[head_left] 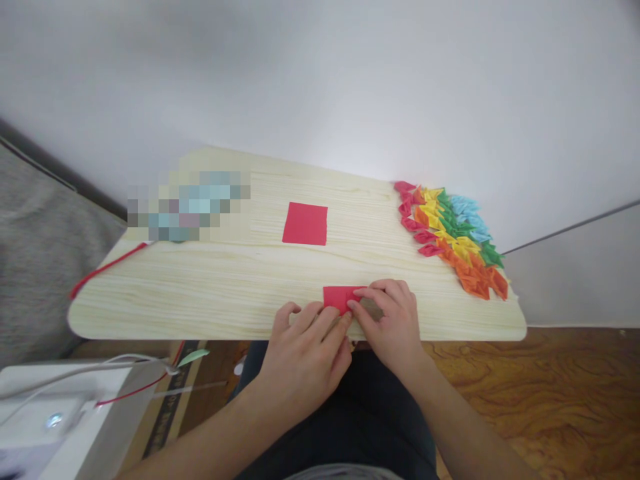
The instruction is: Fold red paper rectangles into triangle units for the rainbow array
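Note:
A folded piece of red paper point(336, 297) lies at the front edge of the table, between my two hands. My left hand point(310, 343) has its bent fingers on the paper's lower edge, holding it from the left. At the right end of the paper, my right hand point(393, 320) pinches it with thumb and fingers, covering that end. Farther back on the table lies a flat red paper square point(305, 224), which neither hand touches.
Rows of folded paper pieces point(450, 233) in red, orange, yellow, green and blue stand on the right of the wooden table point(210, 287). A blurred-out bluish item point(205, 200) and a red cord point(107, 268) lie on the left. White equipment point(100, 427) with cables stands lower left.

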`<state>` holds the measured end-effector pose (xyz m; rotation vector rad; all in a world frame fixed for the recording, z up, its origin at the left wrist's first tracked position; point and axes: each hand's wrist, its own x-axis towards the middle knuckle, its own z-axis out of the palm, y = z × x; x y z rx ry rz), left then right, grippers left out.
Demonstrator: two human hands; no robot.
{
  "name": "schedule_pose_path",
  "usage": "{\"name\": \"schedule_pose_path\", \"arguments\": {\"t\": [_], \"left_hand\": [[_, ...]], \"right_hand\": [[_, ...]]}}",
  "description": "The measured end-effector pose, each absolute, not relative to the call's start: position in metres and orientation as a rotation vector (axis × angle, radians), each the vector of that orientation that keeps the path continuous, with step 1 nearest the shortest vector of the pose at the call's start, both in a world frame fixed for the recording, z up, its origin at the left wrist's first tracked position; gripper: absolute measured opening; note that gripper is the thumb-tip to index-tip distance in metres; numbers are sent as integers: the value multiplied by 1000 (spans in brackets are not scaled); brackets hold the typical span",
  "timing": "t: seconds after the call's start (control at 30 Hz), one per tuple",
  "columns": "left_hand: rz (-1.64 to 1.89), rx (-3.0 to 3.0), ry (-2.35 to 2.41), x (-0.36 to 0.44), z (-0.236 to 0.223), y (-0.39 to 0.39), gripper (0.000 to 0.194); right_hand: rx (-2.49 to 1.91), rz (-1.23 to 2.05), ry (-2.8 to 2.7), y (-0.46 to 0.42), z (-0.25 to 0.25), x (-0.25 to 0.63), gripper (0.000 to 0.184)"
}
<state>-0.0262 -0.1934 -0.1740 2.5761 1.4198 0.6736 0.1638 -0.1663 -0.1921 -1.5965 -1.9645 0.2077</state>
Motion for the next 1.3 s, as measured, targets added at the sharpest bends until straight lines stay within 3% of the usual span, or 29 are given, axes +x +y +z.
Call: {"name": "schedule_pose_path", "arguments": {"t": [0.47,1.3], "left_hand": [[601,2578,1453,-24,-177,-205,33],[574,2594,1426,-26,-181,-212,40]], "right_hand": [[-1456,176,-2025,-168,-194,168,7],[-1408,-36,-2157,-171,-189,175,12]]}}
